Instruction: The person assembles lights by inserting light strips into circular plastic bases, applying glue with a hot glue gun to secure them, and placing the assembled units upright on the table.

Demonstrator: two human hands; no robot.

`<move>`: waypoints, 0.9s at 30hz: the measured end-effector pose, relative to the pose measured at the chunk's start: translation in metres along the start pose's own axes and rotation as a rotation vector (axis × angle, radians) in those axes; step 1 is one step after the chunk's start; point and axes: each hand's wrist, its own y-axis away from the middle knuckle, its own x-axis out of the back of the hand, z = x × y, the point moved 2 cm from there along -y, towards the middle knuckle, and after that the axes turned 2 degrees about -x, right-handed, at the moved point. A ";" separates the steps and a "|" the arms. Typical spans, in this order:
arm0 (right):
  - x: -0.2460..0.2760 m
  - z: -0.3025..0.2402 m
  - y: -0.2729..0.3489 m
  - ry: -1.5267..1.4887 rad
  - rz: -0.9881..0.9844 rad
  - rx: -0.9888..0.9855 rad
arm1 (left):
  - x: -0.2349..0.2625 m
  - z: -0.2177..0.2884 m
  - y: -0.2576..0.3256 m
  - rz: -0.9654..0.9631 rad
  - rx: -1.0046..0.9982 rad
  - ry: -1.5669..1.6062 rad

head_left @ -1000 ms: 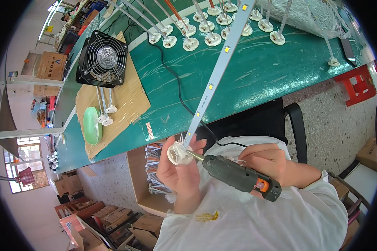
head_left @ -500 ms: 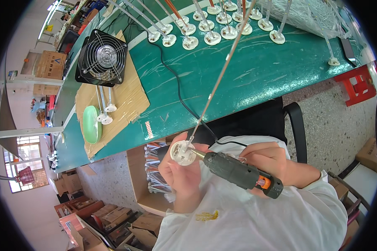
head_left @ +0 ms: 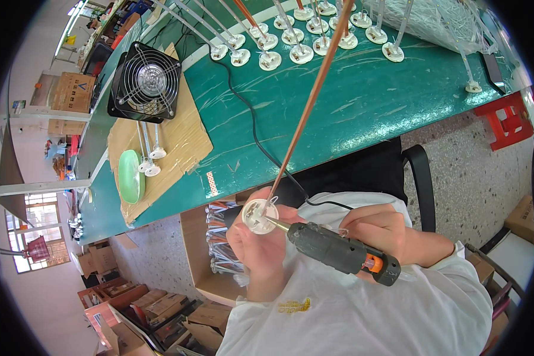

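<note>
Where the green worktable (head_left: 362, 113) runs across the upper half of the view, its top is scuffed and lightly streaked. A black square fan (head_left: 144, 83) sits on a sheet of brown cardboard (head_left: 178, 148) at the table's left end. Beside it on the cardboard lie a pale green oval dish (head_left: 131, 176) and two thin white rods on round bases (head_left: 150, 155). A black cable (head_left: 255, 133) snakes over the tabletop toward the person. Along the far edge stands a row of white round bases with thin rods (head_left: 302, 41). Floor is speckled grey stone; a red plastic stool (head_left: 507, 118) stands at right, and cardboard boxes (head_left: 124, 296) crowd the lower left. A black chair (head_left: 391, 178) shows behind the person's shoulders.

Left hand (head_left: 255, 243), close to the chest and below the table edge, is closed around a white round base (head_left: 259, 216), its hollow underside turned up. From this base a long copper-coloured strip (head_left: 305, 113) rises slantwise over the table, out past the top of the view. Small white wires show at the base's rim.

Right hand (head_left: 382, 228) grips a dark glue gun (head_left: 338, 252) with an orange trigger. Its metal nozzle (head_left: 277, 223) touches the base's inner face.
</note>
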 end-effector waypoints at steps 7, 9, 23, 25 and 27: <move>0.001 0.000 -0.001 0.012 0.009 -0.004 | 0.005 -0.002 0.000 -0.008 -0.009 0.040; 0.001 0.000 -0.002 0.022 0.008 -0.006 | 0.006 -0.003 0.000 -0.006 -0.022 0.090; -0.003 0.006 0.008 0.055 -0.018 0.027 | -0.009 -0.003 -0.004 0.107 -0.040 -0.130; -0.002 0.006 0.008 0.042 -0.036 0.022 | -0.008 -0.002 -0.003 0.138 -0.039 -0.213; -0.001 0.006 0.007 0.039 -0.048 0.020 | -0.008 -0.002 -0.003 0.115 -0.044 -0.221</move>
